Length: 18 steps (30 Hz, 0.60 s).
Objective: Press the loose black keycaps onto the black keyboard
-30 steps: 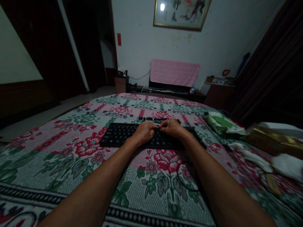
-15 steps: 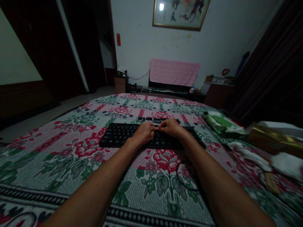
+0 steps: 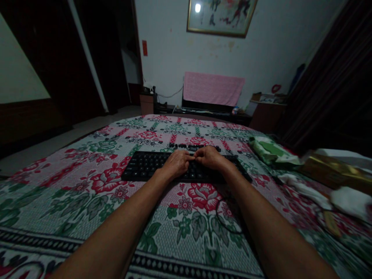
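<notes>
Both hands are right over the middle of the black keyboard (image 3: 145, 164), which lies flat on the flowered cloth (image 3: 188, 223), straight ahead of the person, its long side running left to right. Here's the left hand (image 3: 176, 162), back up, fingers partly curled above the keys, the forefinger reaching out toward the other hand. And the right hand (image 3: 209, 157) comes in from the other side, half closed, thumb and forefinger drawn in close together, the tips meeting or nearly meeting that left forefinger; whether anything small is caught between them, I cannot tell, and the undersides of both hands are hidden. Just past the keyboard's far edge runs a row of small black pieces (image 3: 180, 146), partly behind the right hand. On the near side, by the right forearm, a thin black cord (image 3: 223, 225) curls in a loop on the cloth. Over to the right, well apart from the keys, sit a green and white packet (image 3: 273, 151), a gold box (image 3: 328, 172) and a crumpled white bundle (image 3: 351, 202). Across the room, a pink towel (image 3: 213, 88) hangs over a dark screen, and high on the wall there's a framed picture (image 3: 222, 15), a bright spot shining in its glass.
</notes>
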Motion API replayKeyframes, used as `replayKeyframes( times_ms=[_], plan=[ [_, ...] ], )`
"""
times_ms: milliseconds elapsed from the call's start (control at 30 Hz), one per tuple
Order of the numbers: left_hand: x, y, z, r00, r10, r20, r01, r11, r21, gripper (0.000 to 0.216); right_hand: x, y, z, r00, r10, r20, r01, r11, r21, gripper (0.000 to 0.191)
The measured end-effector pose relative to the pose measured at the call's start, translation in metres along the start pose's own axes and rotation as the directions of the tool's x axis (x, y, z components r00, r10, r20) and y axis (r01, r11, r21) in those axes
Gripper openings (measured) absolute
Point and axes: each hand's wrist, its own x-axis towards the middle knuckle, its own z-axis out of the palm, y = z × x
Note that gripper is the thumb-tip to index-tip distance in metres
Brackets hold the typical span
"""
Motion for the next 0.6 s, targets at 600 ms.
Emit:
replayKeyframes(
  times_ms=[600],
  plan=[
    [-0.0053, 0.0058, -0.0083, 0.958, -0.265, -0.107, 0.236, 0.945, -0.227, 0.043, -0.0064, -0.0055, -0.0051, 0.997, -0.066, -0.033, 0.061, 0.992, -0.115, 0.024]
  ],
)
